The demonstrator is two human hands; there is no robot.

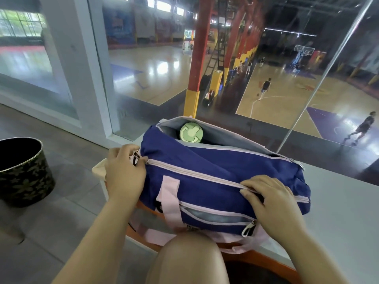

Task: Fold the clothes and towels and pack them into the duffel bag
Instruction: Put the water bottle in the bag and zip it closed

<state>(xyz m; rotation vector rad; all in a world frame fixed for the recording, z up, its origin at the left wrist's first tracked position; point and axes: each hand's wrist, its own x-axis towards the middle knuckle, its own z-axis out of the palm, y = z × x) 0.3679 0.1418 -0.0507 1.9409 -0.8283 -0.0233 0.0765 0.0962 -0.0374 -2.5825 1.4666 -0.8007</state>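
A navy duffel bag (pixel 205 181) with pale pink zips and straps lies on a white ledge (pixel 338 212) in front of me. Its far compartment gapes open, and a green bottle lid (pixel 191 132) shows inside against the grey lining. My left hand (pixel 123 173) pinches the bag's left end beside a dark zip pull. My right hand (pixel 270 199) rests on the long pink zip line at the right, fingers curled at the zip; the slider itself is hidden under them. No clothes or towels are visible.
A round camouflage-patterned bin (pixel 22 171) stands on the tiled floor at the left. My bare knee (pixel 190 259) is below the bag. Behind the ledge a glass wall (pixel 266 99) overlooks basketball courts with several players far below.
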